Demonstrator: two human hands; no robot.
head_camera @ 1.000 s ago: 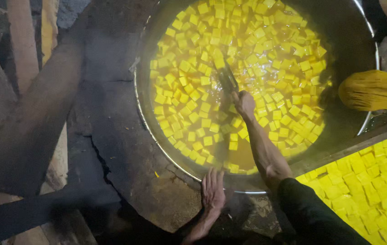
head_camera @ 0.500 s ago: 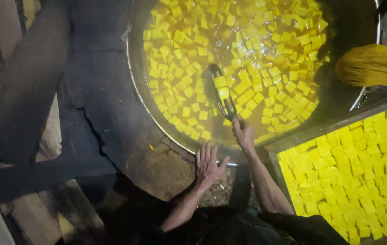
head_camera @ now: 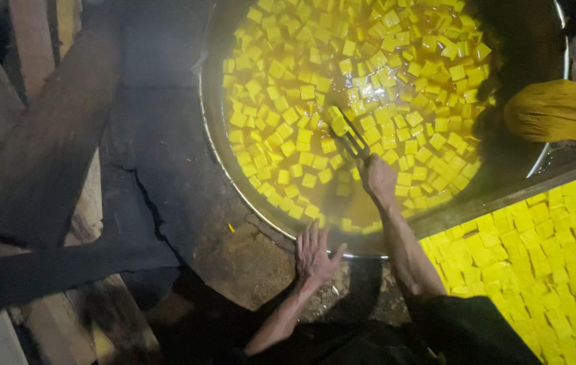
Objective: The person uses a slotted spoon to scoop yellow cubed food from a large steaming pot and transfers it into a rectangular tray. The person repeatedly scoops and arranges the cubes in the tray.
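Right hand [head_camera: 377, 177] is gripping tongs [head_camera: 347, 137], whose tips are closing on a yellow cube [head_camera: 339, 126] floating mid-pan [head_camera: 210, 145], keeping fingers clear of the liquid. Left hand [head_camera: 315, 253] is lying spread on the stove ledge [head_camera: 247, 253], apparently bracing. Tray [head_camera: 538, 263] is sitting alongside.

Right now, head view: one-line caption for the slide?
Right hand holds tongs over yellow cubes in a pan; left hand braces nearby.
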